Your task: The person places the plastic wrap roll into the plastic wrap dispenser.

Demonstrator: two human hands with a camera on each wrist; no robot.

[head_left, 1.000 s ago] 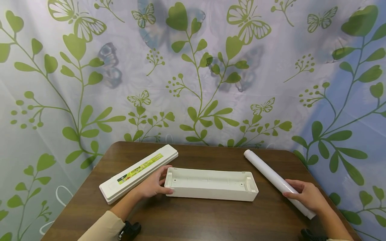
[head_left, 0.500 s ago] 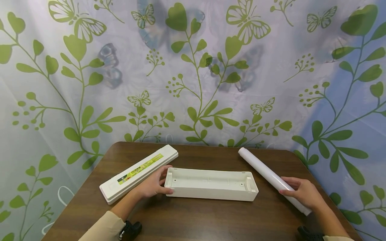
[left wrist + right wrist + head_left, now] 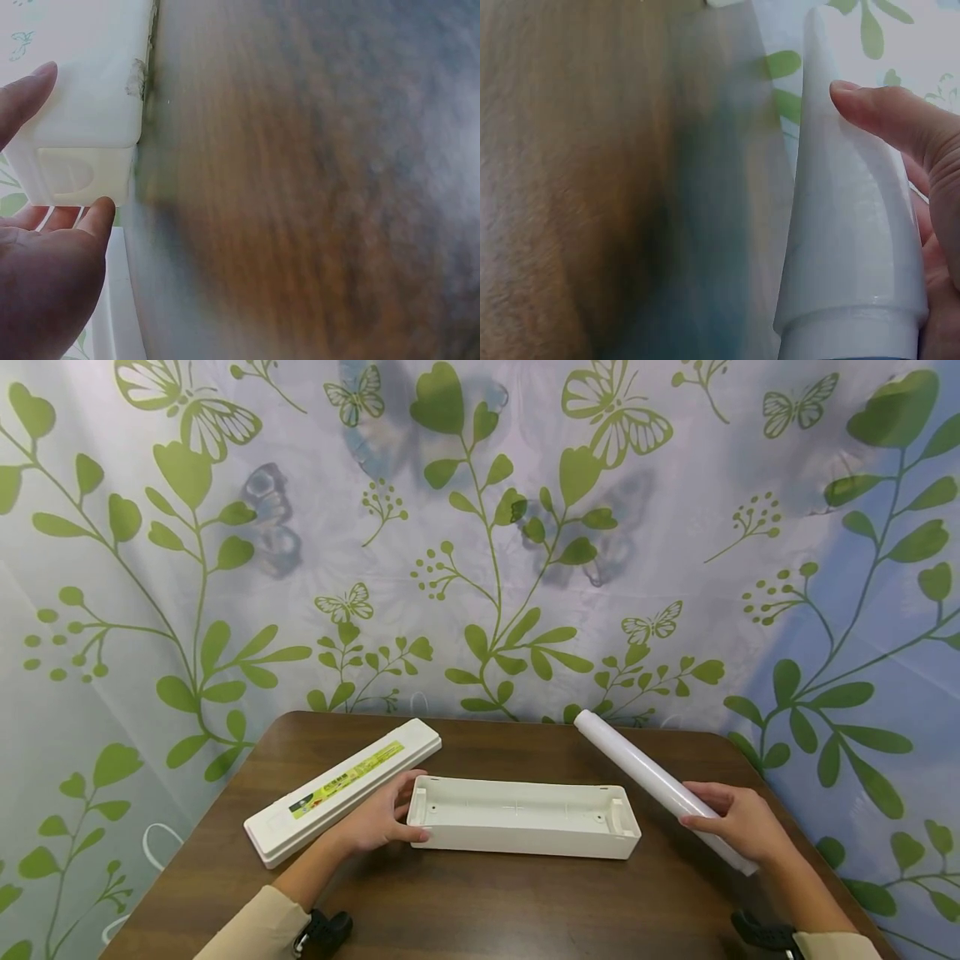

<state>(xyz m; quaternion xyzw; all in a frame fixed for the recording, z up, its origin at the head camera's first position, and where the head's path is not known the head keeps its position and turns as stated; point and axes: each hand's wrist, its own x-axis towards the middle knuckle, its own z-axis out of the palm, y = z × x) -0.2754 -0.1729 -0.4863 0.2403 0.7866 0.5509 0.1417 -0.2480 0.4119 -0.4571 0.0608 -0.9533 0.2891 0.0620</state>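
- Left hand (image 3: 375,822): fingers wrapped round left end of long white plastic open tray (image 3: 522,817), mid brown wooden desk (image 3: 480,902).
- Right hand (image 3: 738,822): fingers grasp white cling-film roll (image 3: 652,781), tilted, far end up, w/ near end low.
- White rectangular lid w/ yellow-green label (image 3: 345,789): beside tray, left.

Head view looks down; wrist views sit close over the table (image 3: 487,893)

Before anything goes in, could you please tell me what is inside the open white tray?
The open white tray holds no loose item: only its bare floor, moulded end brackets and small holes show. The near wall hides a strip of floor. The left hand grips its left end.
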